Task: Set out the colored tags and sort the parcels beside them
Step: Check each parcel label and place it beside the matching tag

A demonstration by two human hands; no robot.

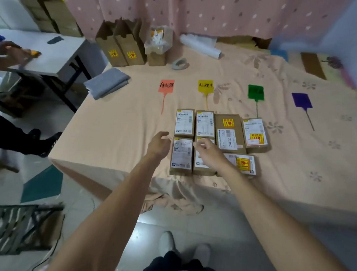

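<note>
Parcels [218, 141] lie clustered below four tags [205, 86]; both hands' grips spread, empty.

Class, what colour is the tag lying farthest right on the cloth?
Purple tag, seen in the head view.

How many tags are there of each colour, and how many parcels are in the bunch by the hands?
Red tag: 1
Yellow tag: 1
Green tag: 1
Purple tag: 1
Parcels in the bunch: 7
Total: 11
</note>
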